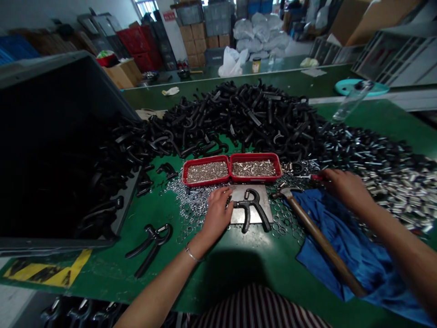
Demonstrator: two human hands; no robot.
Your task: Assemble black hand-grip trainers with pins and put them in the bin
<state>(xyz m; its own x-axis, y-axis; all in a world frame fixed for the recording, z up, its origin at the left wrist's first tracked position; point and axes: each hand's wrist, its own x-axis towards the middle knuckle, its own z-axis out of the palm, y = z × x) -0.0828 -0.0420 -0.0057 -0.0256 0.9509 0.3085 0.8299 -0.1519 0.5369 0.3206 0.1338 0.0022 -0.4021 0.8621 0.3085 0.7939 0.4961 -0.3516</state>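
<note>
Green workbench [102,271]: left hand [216,216] curled against a black hand grip [251,212], right hand [344,187] closed on a red-handled tool [316,177].

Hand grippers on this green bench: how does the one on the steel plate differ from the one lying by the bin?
The plate gripper lies on a steel plate, while the bench gripper lies directly on the green bench. The left hand touches the plate gripper, but no hand touches the bench gripper. The plate gripper's handles point toward the person; the bench gripper's point down and left. Both are black and two-handled.
</note>
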